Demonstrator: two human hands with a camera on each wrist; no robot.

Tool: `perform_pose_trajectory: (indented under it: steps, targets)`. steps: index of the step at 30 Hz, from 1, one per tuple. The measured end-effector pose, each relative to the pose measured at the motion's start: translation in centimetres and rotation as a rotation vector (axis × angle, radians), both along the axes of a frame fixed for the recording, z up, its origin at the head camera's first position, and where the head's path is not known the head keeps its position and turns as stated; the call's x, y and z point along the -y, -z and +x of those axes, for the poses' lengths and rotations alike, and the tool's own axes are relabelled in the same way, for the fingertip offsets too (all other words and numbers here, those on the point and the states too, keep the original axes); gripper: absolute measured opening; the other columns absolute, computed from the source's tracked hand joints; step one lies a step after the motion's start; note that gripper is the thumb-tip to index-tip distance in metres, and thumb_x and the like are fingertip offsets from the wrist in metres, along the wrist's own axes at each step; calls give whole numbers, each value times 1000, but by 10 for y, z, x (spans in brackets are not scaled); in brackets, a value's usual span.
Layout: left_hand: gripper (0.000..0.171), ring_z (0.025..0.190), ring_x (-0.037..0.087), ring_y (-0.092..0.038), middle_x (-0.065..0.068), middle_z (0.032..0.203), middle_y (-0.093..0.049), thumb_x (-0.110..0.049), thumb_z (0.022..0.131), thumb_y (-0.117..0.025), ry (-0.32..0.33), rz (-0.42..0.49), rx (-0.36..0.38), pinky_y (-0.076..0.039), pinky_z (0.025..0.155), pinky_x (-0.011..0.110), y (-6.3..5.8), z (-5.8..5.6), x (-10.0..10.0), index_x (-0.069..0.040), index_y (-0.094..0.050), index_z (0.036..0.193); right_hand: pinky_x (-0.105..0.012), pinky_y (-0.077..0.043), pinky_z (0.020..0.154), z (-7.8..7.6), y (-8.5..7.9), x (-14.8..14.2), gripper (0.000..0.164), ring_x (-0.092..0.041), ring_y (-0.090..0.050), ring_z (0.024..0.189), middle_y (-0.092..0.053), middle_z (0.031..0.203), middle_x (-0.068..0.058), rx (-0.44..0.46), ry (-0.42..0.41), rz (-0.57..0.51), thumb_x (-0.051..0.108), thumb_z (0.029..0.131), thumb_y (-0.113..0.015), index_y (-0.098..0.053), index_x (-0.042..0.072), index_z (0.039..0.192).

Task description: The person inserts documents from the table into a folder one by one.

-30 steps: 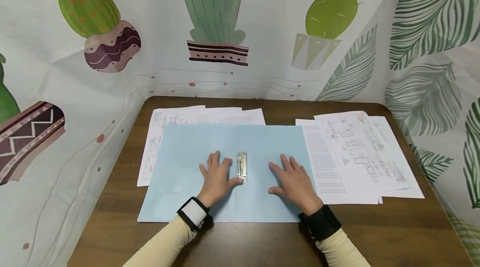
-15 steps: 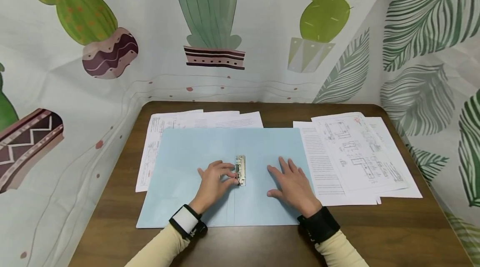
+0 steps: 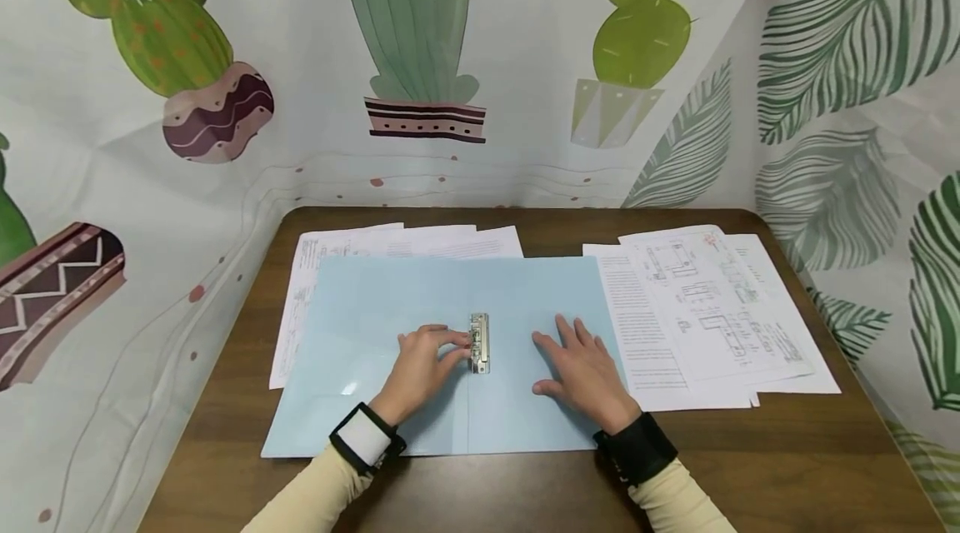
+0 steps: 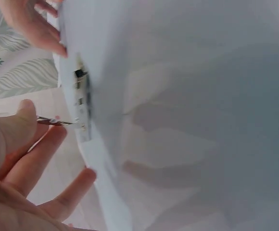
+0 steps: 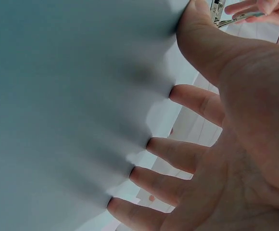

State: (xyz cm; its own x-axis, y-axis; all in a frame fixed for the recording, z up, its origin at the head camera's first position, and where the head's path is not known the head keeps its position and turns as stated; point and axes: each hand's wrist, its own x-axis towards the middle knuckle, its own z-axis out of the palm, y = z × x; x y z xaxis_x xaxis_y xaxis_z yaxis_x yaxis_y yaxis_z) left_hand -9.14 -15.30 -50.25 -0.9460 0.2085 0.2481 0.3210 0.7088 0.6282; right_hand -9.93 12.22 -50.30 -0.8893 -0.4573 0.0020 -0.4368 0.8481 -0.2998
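A light blue folder (image 3: 375, 296) lies spread flat on the desk, its metal clip (image 3: 481, 343) fixed just right of the fold. Thumb and fingers of my left hand (image 3: 414, 366) pinch the clip's thin metal lever (image 4: 55, 121), which stands up from the clip base (image 4: 82, 103) in the left wrist view. On the folder's right half rests my right hand (image 3: 588, 375), fingers spread; its fingertips (image 5: 178, 91) press on the blue surface in the right wrist view. The raised lever (image 5: 243, 17) also shows near that view's top edge.
Printed sheets (image 3: 450, 240) stick out from under the folder's back left side. More papers (image 3: 712, 308), with technical drawings on top, lie to the right. The brown desk (image 3: 517, 487) meets a cactus-patterned cloth (image 3: 525, 58) at its back edge.
My left hand went from resting spread beside the clip to pinching its lever, which has swung up toward the left. The right hand stays in place on the folder.
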Motion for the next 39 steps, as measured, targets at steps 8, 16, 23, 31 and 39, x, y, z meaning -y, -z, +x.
perform_pose_trajectory:
  steps: [8, 16, 23, 31, 39]
  targets:
    - [5, 80, 16, -73, 3, 88, -78, -11, 91, -78, 4, -37, -3, -58, 73, 38, -19, -31, -1, -7, -82, 91, -73, -38, 103, 0, 1, 0, 76, -56, -38, 141, -44, 154, -29, -4, -6, 4, 45, 78, -87, -61, 12, 142]
    - [16, 68, 12, -62, 2, 77, -72, -10, 100, -68, 24, -38, 158, -49, 65, 33, -25, -77, -4, -4, -79, 89, -73, -37, 104, -2, 2, 0, 76, -55, -38, 141, -43, 155, -29, 2, 8, 8, 46, 77, -87, -62, 13, 142]
    - [16, 50, 14, -58, 2, 69, -71, -12, 98, -70, 7, 18, 305, -46, 52, 28, -14, -103, -2, -4, -78, 87, -74, -38, 103, -2, 1, 1, 76, -56, -38, 141, -44, 154, -29, -2, 4, -2, 46, 77, -87, -62, 13, 141]
    - [14, 41, 17, -58, -2, 67, -71, -15, 97, -73, -37, 39, 445, -41, 46, 26, -3, -116, -2, -7, -79, 87, -73, -37, 104, -2, -1, 1, 77, -55, -38, 141, -44, 154, -29, -4, 6, 1, 46, 77, -87, -62, 14, 142]
    - [14, 41, 15, -56, -3, 64, -70, -16, 96, -73, -50, 7, 465, -38, 46, 26, 1, -118, -4, -9, -79, 86, -73, -37, 105, -2, 0, 1, 77, -55, -37, 143, -43, 155, -28, 4, 10, 4, 46, 77, -87, -62, 14, 142]
